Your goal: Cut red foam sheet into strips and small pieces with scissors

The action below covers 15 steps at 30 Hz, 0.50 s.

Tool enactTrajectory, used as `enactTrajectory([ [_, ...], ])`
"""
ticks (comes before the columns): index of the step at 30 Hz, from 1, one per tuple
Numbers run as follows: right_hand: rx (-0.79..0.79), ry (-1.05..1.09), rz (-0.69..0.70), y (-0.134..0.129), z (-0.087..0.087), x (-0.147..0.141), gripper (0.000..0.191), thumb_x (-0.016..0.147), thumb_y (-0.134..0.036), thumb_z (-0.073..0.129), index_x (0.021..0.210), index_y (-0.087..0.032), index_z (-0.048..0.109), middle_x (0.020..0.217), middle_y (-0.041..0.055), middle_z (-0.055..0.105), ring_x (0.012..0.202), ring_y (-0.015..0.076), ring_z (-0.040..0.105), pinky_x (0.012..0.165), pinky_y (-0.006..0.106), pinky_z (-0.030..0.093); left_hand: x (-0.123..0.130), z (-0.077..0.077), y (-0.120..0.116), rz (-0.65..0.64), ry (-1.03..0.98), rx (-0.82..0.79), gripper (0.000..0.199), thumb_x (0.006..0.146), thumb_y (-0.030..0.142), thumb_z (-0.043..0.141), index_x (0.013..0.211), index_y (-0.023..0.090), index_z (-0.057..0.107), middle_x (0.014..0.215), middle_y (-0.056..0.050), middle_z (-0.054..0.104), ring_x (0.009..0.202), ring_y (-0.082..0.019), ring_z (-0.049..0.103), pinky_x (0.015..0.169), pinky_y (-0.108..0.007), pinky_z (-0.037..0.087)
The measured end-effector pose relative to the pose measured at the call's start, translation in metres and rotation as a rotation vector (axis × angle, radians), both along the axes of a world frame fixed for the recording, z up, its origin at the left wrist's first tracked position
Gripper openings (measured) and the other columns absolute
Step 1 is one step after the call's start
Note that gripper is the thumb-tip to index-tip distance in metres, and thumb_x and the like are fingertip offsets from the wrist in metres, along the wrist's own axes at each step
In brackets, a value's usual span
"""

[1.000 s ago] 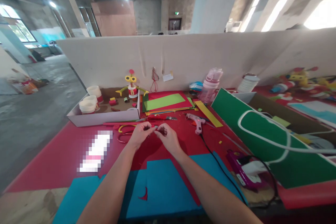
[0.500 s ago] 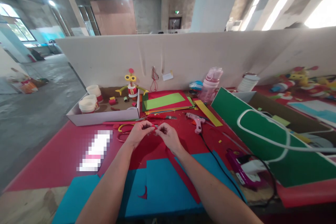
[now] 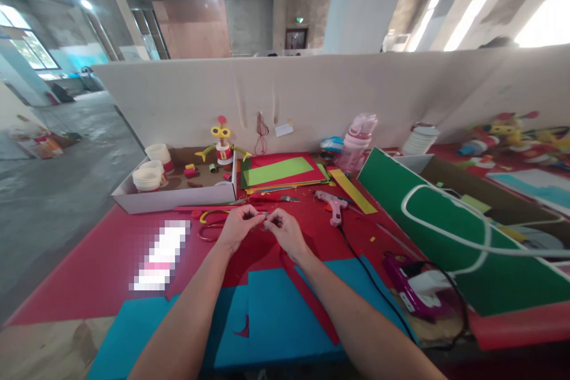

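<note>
Over the middle of the red table covering, my left hand (image 3: 240, 228) and my right hand (image 3: 287, 233) meet fingertip to fingertip. Both are closed in a pinch around a small red piece (image 3: 264, 217), mostly hidden by the fingers; it looks like paper. A red paper strip (image 3: 312, 300) slants from beneath my right wrist across the blue sheets (image 3: 271, 309). Scissors with yellow and red handles (image 3: 209, 225) lie just left of my left hand. Behind the fingers rests a red-handled tool (image 3: 280, 198). To the right of my right hand is a pink glue gun (image 3: 333, 205).
A shallow box (image 3: 178, 199) with white cups and a yellow-headed figure (image 3: 222, 142) stands back left. Stacked coloured paper (image 3: 280, 172) lies behind my hands. On the right are a green board (image 3: 427, 237), a purple power strip (image 3: 409, 291) and a black cord (image 3: 374, 282).
My hands stay almost in the same place, with the fingertips shifting slightly. Less of the small red piece shows between them now.
</note>
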State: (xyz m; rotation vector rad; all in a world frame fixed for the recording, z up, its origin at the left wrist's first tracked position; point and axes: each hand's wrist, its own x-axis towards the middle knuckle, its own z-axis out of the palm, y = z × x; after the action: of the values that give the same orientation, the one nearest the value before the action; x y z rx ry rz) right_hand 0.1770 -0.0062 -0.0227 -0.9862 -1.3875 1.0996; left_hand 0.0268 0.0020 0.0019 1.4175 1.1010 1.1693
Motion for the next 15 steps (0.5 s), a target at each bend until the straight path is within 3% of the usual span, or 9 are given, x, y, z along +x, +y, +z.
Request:
enactTrajectory([
  [5, 0.008, 0.035, -0.006, -0.001, -0.001, -0.001, 0.017, 0.072, -0.03, 0.065, 0.067, -0.022, 0.051, 0.069, -0.0004, 0.06, 0.07, 0.0176, 0.06, 0.071, 0.032, 0.05, 0.006, -0.001, -0.001, 0.052, -0.044, -0.009, 0.032, 0.064, 0.039, 0.076, 0.058, 0.016, 0.054, 0.052, 0.004, 0.05, 0.051, -0.008, 0.042, 0.05, -0.022, 0.032],
  [8, -0.069, 0.163, 0.054, -0.002, 0.002, -0.002, 0.022, 0.07, -0.034, 0.069, 0.068, -0.022, 0.05, 0.068, -0.0009, 0.061, 0.072, 0.0189, 0.062, 0.074, 0.035, 0.051, 0.003, 0.002, -0.002, -0.034, -0.092, -0.065, 0.029, 0.065, 0.039, 0.076, 0.066, 0.015, 0.06, 0.058, 0.001, 0.057, 0.052, -0.009, 0.046, 0.051, -0.022, 0.034],
  [11, -0.157, 0.281, 0.123, -0.004, 0.007, -0.001, 0.027, 0.066, -0.037, 0.073, 0.067, -0.022, 0.05, 0.067, -0.0014, 0.061, 0.07, 0.0185, 0.063, 0.078, 0.037, 0.052, -0.004, 0.005, -0.002, -0.156, -0.132, -0.117, 0.031, 0.067, 0.037, 0.076, 0.086, 0.013, 0.067, 0.069, -0.002, 0.063, 0.056, -0.009, 0.05, 0.053, -0.023, 0.037],
  [15, -0.194, 0.32, 0.178, -0.007, 0.013, 0.001, 0.028, 0.064, -0.035, 0.076, 0.066, -0.021, 0.052, 0.066, -0.0017, 0.062, 0.071, 0.0179, 0.063, 0.08, 0.038, 0.052, -0.012, 0.006, -0.001, -0.222, -0.149, -0.146, 0.038, 0.069, 0.033, 0.076, 0.1, 0.013, 0.068, 0.073, -0.003, 0.064, 0.061, -0.01, 0.053, 0.058, -0.023, 0.04],
])
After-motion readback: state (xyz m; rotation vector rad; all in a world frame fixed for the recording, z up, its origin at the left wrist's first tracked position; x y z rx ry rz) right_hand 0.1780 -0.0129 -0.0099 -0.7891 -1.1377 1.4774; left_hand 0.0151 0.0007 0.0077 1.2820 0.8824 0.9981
